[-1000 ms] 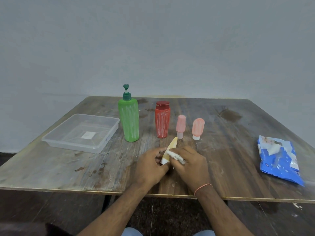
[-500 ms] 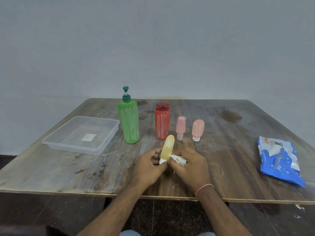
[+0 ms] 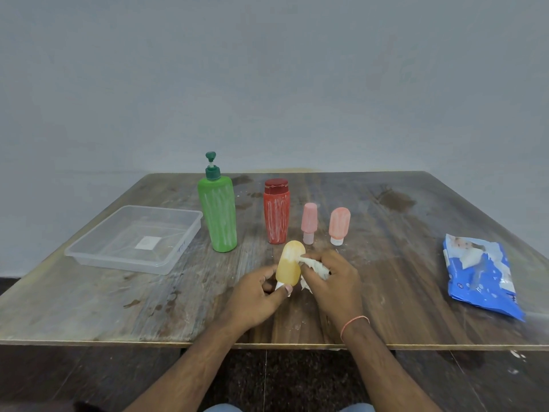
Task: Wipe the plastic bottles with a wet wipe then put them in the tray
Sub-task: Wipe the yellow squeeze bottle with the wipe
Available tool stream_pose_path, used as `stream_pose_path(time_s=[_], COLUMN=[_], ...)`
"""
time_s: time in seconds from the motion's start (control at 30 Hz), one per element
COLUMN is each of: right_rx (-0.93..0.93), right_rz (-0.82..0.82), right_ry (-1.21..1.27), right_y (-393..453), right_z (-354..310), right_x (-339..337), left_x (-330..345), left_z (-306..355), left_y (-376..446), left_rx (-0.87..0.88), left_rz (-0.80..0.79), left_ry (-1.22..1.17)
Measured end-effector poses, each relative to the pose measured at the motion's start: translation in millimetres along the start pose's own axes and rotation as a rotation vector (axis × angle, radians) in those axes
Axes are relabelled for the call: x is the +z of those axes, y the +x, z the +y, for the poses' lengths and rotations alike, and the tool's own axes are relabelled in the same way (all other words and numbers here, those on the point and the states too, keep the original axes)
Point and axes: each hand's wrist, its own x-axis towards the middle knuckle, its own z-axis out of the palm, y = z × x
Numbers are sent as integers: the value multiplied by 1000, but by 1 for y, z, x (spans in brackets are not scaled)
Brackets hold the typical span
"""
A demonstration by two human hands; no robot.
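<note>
My left hand [image 3: 255,295] pinches the white cap end of a small yellow bottle [image 3: 289,264], which points up and away from me above the table's front middle. My right hand [image 3: 332,281] grips a crumpled white wet wipe [image 3: 315,264] pressed against the bottle's right side. A clear plastic tray [image 3: 127,257] sits at the left with nothing in it. Behind my hands stand a tall green pump bottle [image 3: 218,215], a red bottle [image 3: 276,215] and two small pink bottles [image 3: 309,223] [image 3: 339,226], all streaked with white marks.
A blue wet wipe packet [image 3: 478,278] lies at the right of the wooden table [image 3: 401,233]. The table's front edge [image 3: 118,341] runs just under my wrists. A plain grey wall is behind the table.
The yellow bottle has been turned more upright and faces me broadside. My right hand has slid the wipe up along the bottle's side.
</note>
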Motion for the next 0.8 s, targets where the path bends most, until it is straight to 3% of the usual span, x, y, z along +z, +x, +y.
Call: stream_pose_path(time_s=[0.8], right_rx=[193], right_rz=[59], right_ry=[39], right_y=[5], right_z=[4], right_x=[0], left_x=[5], left_z=[-5], left_y=[-2], left_rx=[54], left_rz=[12], left_ry=[66])
